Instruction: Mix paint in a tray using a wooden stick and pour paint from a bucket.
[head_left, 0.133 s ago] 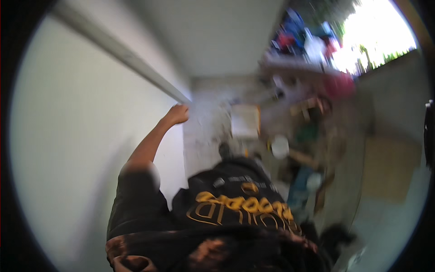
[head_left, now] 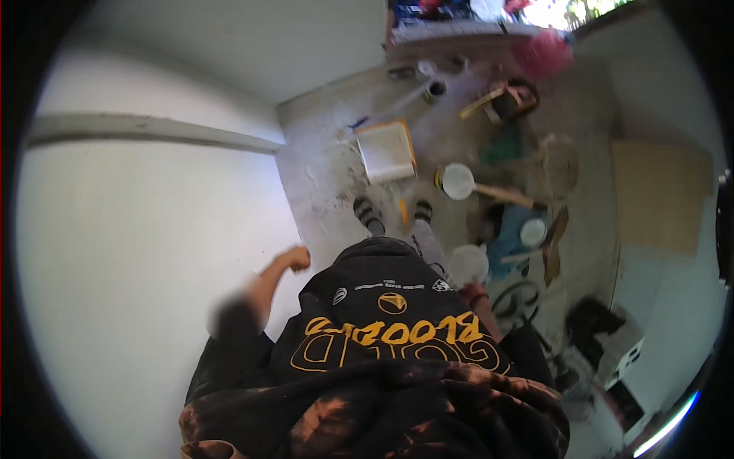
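My left hand is closed in a fist beside the white wall, at the left of my body. Whatever its fingers hold, if anything, is hidden. On my right side, my right hand closes at the near edge of a round white tub, which hangs beside my leg. The forearm behind it is partly covered by my black shirt. Both feet stand on the concrete floor, with a small orange strip between them.
Ahead lies a white square panel with orange edges. To its right are a round white lid, a wooden stick and a blue sheet. A pink bag sits farther off; a tan board is at the right.
The view has turned and sharpened. My left hand now appears lower and nearer my body, away from the wall's ledge. My right hand and the white tub have come into view.
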`<state>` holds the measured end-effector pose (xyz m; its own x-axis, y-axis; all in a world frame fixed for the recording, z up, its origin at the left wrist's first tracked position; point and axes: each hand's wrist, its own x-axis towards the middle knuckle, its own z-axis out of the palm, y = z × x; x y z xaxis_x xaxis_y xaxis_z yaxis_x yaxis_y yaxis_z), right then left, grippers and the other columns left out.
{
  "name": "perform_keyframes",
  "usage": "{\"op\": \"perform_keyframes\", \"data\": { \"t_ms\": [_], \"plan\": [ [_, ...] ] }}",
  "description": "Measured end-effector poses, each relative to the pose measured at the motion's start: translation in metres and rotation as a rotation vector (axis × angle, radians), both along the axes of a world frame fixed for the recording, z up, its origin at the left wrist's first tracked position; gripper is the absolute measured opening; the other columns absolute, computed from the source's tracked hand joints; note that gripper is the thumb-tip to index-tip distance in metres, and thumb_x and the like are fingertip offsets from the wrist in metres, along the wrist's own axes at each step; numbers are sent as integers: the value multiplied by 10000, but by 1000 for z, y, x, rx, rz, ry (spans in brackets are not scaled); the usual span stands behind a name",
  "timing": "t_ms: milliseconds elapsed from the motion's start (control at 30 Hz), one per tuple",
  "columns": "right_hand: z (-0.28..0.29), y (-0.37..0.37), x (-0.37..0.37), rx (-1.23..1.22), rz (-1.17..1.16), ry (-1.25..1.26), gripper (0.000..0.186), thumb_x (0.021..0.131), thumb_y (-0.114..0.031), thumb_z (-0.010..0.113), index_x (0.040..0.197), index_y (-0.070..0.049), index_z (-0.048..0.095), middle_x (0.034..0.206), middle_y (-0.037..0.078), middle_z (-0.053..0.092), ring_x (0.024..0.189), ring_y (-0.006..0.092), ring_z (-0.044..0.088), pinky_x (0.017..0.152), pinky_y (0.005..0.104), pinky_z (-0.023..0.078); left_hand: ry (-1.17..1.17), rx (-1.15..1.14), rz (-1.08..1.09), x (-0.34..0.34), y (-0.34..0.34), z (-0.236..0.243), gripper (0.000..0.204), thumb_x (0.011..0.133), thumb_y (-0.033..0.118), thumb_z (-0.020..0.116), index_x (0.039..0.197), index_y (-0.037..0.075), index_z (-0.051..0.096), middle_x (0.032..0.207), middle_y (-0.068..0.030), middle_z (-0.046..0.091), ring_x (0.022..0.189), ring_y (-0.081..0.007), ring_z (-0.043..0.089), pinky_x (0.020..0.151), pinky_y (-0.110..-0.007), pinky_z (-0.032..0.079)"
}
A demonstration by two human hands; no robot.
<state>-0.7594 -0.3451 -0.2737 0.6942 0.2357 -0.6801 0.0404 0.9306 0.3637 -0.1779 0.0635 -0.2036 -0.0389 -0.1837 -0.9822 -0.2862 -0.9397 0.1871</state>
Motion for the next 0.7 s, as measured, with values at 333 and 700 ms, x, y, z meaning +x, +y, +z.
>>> {"op": "perform_keyframes", "data": {
  "t_ms": [333,700],
  "plan": [
    [-36,-11,79,-734,561,795,780,795,-28,644,1472,-224,309,956,107,621,648,235,611,575,421,551,173,204,-565,-151,49,-6,197,775,172,653,775,-19,700,768,-158,711,825,-319,700,764,-419,566],
    [-298,-57,94,-956,963,747,724,720,42,636,1375,-202,445,1030,103,648,762,256,666,508,364,560,-514,-79,69,-217,-109,-86,162,745,154,636,871,61,595,823,-165,636,757,-374,610,678,-487,455]
  ]
}}
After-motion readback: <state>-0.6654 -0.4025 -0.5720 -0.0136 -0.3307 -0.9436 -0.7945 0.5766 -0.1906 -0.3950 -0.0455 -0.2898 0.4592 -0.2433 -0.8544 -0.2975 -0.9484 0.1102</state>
